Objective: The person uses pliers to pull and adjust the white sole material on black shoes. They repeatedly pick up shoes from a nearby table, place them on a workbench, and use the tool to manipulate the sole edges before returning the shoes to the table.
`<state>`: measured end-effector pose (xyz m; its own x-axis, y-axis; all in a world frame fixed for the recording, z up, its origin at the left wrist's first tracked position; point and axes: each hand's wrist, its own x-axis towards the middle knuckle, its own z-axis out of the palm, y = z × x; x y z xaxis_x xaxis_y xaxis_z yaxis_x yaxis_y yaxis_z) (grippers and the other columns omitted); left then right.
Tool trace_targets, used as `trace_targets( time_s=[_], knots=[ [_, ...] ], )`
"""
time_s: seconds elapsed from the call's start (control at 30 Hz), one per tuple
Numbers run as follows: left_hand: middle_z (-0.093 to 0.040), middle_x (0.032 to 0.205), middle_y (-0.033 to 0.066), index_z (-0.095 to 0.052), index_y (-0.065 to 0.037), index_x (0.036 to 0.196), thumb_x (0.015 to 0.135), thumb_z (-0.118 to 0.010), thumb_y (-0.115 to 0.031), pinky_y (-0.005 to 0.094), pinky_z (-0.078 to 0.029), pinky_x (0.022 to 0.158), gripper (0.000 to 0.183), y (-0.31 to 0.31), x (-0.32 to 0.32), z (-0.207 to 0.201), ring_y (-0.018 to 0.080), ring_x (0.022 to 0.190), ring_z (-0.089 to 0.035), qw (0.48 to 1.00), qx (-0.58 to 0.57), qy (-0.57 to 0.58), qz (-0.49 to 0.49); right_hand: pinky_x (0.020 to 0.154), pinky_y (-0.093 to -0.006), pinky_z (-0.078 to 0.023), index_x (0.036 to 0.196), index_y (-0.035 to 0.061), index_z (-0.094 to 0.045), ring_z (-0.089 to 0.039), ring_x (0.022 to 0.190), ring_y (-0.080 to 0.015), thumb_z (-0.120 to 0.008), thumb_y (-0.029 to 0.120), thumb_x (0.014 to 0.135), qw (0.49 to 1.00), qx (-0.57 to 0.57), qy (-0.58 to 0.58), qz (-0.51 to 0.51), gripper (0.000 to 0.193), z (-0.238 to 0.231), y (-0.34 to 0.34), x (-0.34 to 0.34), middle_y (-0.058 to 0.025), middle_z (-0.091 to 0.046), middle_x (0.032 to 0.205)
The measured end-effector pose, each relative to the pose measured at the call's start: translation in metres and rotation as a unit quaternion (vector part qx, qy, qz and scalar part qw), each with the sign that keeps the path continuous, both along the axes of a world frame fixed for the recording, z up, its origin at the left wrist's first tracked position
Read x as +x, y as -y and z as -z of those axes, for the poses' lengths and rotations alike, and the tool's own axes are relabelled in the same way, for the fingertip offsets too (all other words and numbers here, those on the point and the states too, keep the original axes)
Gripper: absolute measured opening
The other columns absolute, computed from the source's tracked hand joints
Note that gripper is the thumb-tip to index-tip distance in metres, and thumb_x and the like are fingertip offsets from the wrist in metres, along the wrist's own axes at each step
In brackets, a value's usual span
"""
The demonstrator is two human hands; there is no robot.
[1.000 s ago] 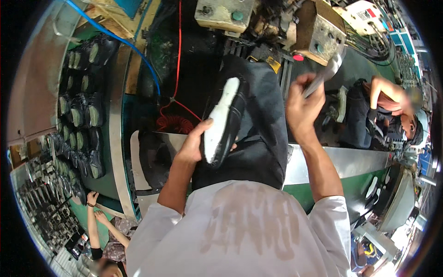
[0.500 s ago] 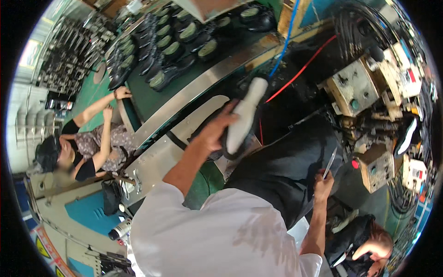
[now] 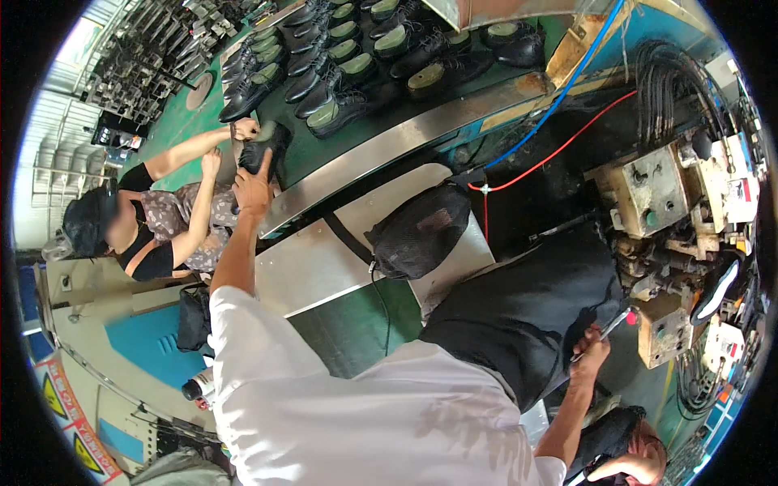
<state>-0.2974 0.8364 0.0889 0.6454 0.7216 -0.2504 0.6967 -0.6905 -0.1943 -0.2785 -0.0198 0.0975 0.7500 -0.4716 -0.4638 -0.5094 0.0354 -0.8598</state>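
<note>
My left hand [image 3: 253, 193] is stretched out to the far left, its fingers on a black lace-up shoe [image 3: 274, 151] at the near edge of the green belt. The index finger lies straight along the shoe, and the other fingers look curled against it; part of the grip is hidden. Close beside the shoe's far end is a co-worker's hand [image 3: 243, 128]. At the right, near my thigh, my right hand [image 3: 592, 352] is closed around a slim silver pen-like tool [image 3: 613, 326], its tip pointing up and away.
Rows of black shoes [image 3: 340, 73] stand on the green belt [image 3: 284, 113], bordered by a metal rail [image 3: 389, 142]. A black mesh-covered object [image 3: 423, 231] rests on the pale metal bench [image 3: 312, 271]. Control boxes [image 3: 658, 190] and hoses stand right. Another person [image 3: 628, 445] is lower right.
My left hand has carried the shoe from in front of me leftward to the belt edge. Its pale sole no longer shows. The mesh-covered object is uncovered. My right hand keeps the tool.
</note>
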Motion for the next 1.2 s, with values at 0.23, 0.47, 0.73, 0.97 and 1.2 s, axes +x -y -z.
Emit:
trace_targets(
  time_s=[0.23,0.47,0.73,0.97,1.2],
  knots=[
    [-0.047,0.165,0.0287,-0.049,-0.009,0.163,0.110,-0.056,-0.014,0.0521,-0.044,0.120,0.054,-0.145,-0.023,0.041,0.0405,0.147,-0.052,0.914,-0.153,0.091,0.364,0.074,-0.0379,-0.056,0.139,0.0073,-0.068,-0.066,0.084,-0.0197,-0.075,0.030,0.101,0.988,0.019,-0.088,0.123,0.045,0.001,0.034,-0.040,-0.0092,-0.074,0.109],
    [-0.064,0.137,0.0249,-0.057,0.001,0.153,0.114,-0.053,-0.012,0.0426,-0.055,0.102,0.041,0.011,0.157,0.040,0.0316,0.124,-0.066,0.942,-0.244,0.144,0.179,0.054,-0.0388,-0.050,0.112,-0.0110,-0.068,-0.061,0.062,-0.0174,-0.078,0.022,0.088,0.892,-0.265,-0.179,0.320,0.042,0.076,0.031,-0.229,-0.0090,-0.066,0.077],
    [-0.072,0.128,0.0204,-0.064,0.004,0.143,0.116,-0.051,-0.010,0.0410,-0.060,0.098,0.033,0.504,0.274,-0.064,0.0305,0.115,-0.073,0.642,-0.309,0.067,0.698,0.100,-0.0483,-0.057,0.132,-0.0097,-0.066,-0.073,0.109,-0.0433,-0.077,0.037,0.090,0.799,-0.308,-0.267,0.442,0.064,0.124,-0.015,-0.319,-0.0309,-0.074,0.116],
    [-0.073,0.126,0.0174,-0.068,-0.001,0.142,0.110,-0.055,0.000,0.0405,-0.057,0.097,0.035,0.764,0.227,-0.126,0.0298,0.111,-0.073,0.353,-0.361,-0.014,0.863,0.105,-0.0502,-0.054,0.124,-0.0025,-0.073,-0.069,0.117,-0.0433,-0.079,0.039,0.094,0.676,-0.313,-0.329,0.580,0.052,0.045,-0.141,-0.509,-0.0278,-0.072,0.123],
    [-0.073,0.129,0.0182,-0.069,0.001,0.139,0.109,-0.054,0.002,0.0401,-0.059,0.096,0.034,0.806,0.152,-0.103,0.0290,0.112,-0.074,0.252,-0.410,-0.120,0.868,0.106,-0.0509,-0.053,0.155,-0.0026,-0.050,-0.067,0.126,-0.0441,-0.087,0.047,0.085,0.800,-0.157,-0.496,0.300,0.093,0.005,-0.366,-0.515,-0.0297,-0.069,0.131]
  ],
)
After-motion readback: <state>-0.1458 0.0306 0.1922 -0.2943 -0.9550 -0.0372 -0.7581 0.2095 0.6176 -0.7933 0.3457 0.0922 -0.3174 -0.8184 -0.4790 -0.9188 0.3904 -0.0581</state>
